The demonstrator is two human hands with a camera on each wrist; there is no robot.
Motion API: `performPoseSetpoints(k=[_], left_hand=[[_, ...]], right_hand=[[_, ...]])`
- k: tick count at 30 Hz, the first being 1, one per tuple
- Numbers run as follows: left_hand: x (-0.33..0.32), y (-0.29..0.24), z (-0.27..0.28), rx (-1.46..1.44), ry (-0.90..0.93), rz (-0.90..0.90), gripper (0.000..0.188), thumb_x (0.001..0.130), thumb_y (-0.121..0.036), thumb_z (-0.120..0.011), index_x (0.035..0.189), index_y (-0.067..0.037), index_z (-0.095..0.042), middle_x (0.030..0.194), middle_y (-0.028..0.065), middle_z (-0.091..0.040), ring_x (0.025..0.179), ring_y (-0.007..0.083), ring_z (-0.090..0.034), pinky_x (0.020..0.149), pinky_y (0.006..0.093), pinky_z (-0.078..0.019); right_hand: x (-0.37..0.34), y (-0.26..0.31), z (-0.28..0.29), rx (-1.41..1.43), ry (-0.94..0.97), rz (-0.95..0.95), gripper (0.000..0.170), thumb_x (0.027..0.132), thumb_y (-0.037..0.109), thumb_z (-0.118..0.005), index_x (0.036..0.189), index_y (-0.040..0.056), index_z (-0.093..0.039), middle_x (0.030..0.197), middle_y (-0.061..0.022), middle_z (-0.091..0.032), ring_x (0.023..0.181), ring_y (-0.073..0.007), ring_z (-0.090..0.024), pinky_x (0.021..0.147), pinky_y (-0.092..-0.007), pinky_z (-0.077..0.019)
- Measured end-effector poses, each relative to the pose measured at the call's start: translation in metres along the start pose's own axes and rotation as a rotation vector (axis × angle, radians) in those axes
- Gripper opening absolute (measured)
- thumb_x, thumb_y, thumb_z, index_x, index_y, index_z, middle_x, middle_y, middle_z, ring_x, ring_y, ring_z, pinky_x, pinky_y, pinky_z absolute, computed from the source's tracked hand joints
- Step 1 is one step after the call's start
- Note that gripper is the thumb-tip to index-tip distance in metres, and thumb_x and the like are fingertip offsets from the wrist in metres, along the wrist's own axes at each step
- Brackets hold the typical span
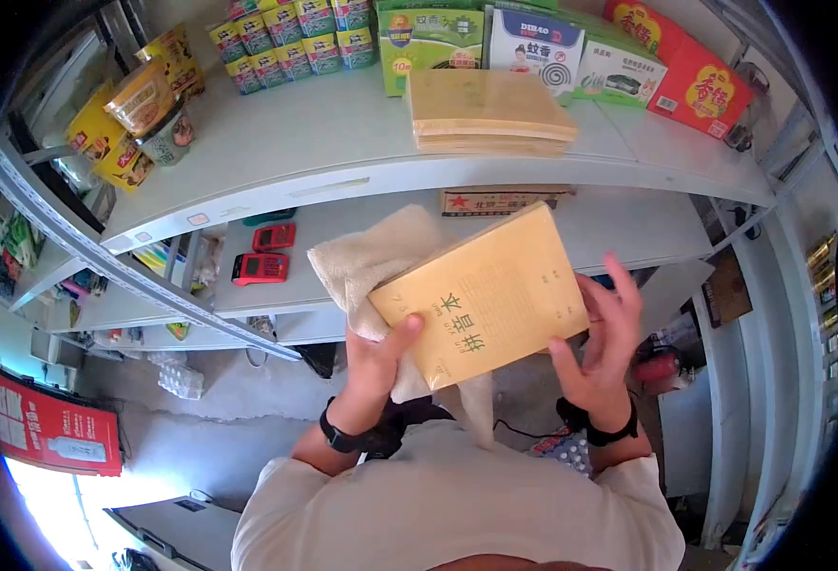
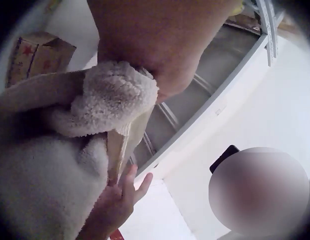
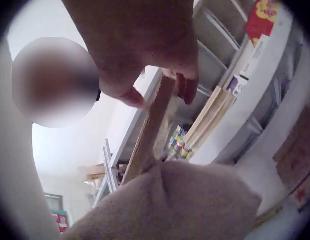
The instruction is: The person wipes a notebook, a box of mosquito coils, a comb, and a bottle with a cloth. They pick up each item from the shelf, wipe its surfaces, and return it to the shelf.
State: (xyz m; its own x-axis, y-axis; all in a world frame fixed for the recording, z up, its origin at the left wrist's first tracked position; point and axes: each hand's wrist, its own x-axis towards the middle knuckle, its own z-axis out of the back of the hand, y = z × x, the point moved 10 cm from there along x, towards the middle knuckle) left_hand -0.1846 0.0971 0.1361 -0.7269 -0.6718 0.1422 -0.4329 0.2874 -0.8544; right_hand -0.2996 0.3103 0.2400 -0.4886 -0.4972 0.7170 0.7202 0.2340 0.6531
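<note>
My left hand grips a yellow exercise-book pack together with a beige towel, its thumb on the front cover. The pack is tilted, with printed characters facing up. The towel is bunched behind its left side and hangs below; in the left wrist view the fluffy towel hides most of the left fingers. My right hand is at the pack's right edge, thumb by the lower corner and fingers spread. In the right wrist view the pack's edge lies between thumb and fingers.
On the upper shelf lies a stack of similar yellow books, before mosquito-coil boxes. Small cans and instant-noodle tubs stand to the left. Red handheld devices and a carton sit on the lower shelf.
</note>
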Motion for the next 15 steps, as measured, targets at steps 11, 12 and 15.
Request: performPoseSetpoints(k=[11, 12, 15], left_hand=[[-0.001, -0.011, 0.012, -0.031, -0.070, 0.057, 0.044, 0.091, -0.009, -0.060, 0.130, 0.003, -0.046, 0.120, 0.0128, -0.059, 0.109, 0.0207, -0.060, 0.093, 0.0351, -0.0494], [0.001, -0.011, 0.015, -0.054, -0.071, 0.054, 0.043, 0.092, -0.011, -0.059, 0.130, 0.002, -0.046, 0.121, 0.0122, -0.059, 0.111, 0.0203, -0.059, 0.094, 0.0353, -0.0488], [0.009, -0.015, 0.030, -0.126, -0.019, 0.035, 0.039, 0.097, -0.018, -0.055, 0.131, 0.001, -0.047, 0.123, 0.0085, -0.058, 0.113, 0.0170, -0.056, 0.097, 0.0339, -0.0453]], right_hand=[[-0.001, 0.018, -0.071, -0.934, 0.424, 0.536, 0.041, 0.083, 0.024, -0.067, 0.123, 0.0250, -0.061, 0.139, -0.0035, -0.051, 0.135, -0.0334, -0.037, 0.106, -0.0585, -0.0308], [-0.001, 0.018, -0.076, -0.954, 0.429, 0.588, 0.039, 0.085, 0.023, -0.065, 0.124, 0.0244, -0.060, 0.138, -0.0033, -0.053, 0.134, -0.0317, -0.040, 0.105, -0.0574, -0.0342], [0.014, 0.020, -0.076, -0.834, 0.374, 0.598, 0.037, 0.084, 0.019, -0.064, 0.121, 0.0196, -0.063, 0.132, -0.0046, -0.058, 0.125, -0.0283, -0.050, 0.097, -0.0504, -0.0443]])
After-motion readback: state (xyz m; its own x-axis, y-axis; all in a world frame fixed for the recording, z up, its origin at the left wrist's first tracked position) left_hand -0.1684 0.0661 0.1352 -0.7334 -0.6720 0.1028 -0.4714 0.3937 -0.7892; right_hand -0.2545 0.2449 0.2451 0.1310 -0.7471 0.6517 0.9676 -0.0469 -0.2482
